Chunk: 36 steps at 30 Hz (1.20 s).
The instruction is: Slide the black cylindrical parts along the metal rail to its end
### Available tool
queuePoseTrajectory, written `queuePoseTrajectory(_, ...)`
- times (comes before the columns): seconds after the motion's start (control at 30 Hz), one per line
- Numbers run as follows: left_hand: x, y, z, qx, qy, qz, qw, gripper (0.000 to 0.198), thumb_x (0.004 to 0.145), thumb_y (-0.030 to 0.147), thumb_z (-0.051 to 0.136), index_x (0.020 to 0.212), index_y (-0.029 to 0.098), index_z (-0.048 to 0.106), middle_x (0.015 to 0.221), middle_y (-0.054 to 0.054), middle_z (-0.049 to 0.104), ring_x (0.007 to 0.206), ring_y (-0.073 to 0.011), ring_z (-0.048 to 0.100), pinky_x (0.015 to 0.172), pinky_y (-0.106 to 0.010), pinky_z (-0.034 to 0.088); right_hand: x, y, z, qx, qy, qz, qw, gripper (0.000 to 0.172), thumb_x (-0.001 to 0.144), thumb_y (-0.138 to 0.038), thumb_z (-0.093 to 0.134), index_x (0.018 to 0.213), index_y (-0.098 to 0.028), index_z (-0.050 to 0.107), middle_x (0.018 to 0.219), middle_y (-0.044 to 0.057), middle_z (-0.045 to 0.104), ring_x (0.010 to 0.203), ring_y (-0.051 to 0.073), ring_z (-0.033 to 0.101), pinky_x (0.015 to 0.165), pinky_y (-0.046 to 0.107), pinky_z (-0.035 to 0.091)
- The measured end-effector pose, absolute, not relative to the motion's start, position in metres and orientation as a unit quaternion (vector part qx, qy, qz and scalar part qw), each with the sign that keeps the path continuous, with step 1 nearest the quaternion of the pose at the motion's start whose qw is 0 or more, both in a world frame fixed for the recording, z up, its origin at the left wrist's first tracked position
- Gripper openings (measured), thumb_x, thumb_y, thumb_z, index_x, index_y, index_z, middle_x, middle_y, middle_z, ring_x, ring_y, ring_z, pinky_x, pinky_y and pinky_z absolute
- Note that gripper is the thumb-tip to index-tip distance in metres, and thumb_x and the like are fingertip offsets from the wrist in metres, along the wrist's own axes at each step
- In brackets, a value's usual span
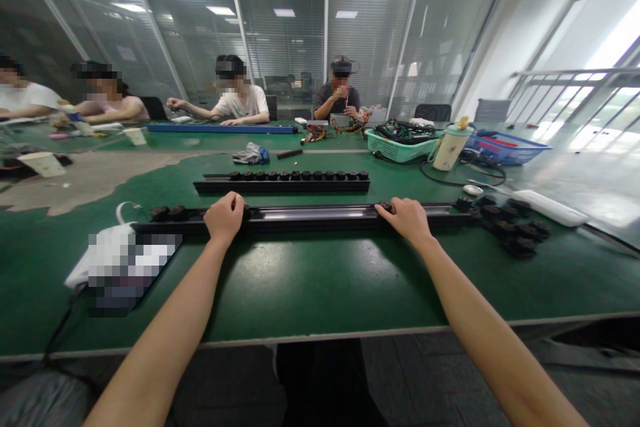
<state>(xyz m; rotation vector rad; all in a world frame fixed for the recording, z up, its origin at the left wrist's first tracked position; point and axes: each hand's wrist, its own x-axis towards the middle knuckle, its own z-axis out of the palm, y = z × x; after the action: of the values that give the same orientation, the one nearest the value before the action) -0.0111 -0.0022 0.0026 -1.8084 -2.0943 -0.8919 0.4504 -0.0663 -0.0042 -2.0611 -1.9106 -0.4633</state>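
A long black rail [310, 221] with a shiny inner channel lies across the green table in front of me. My left hand [225, 219] is closed at the rail's left part, over a small black part [247, 211] that mostly hides behind the fingers. Farther right, my right hand [409, 217] grips another small black part [385, 206] between thumb and fingers at the channel. Two similar black parts [169, 213] sit at the rail's left end. Behind it lies a shorter black rail [280, 186] bearing a row of such parts.
Loose black parts [515, 223] are heaped at the rail's right end. Leftward lie a white object [103, 253] and a blurred-out flat device [145, 267]. A green basket [400, 147], a bottle [449, 149] and a blue basket [515, 152] stand behind. Several people sit across the table.
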Motion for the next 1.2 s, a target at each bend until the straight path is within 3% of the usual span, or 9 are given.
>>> queuePoseTrajectory(1.2, -0.010, -0.004, 0.003, -0.623, -0.707, -0.315, 0.112, 0.037, 0.103, 0.039, 0.038, 0.095, 0.025, 0.071, 0.093, -0.007, 0.073, 0.084, -0.0254, 0.064, 0.063, -0.032, 0.026, 0.459, -0.066, -0.004, -0.737, -0.639, -0.164, 0.146, 0.049, 0.099, -0.060, 0.050, 0.081, -0.019, 0.068, 0.082, 0.014, 0.072, 0.077, 0.027, 0.065, 0.072, 0.036, 0.038)
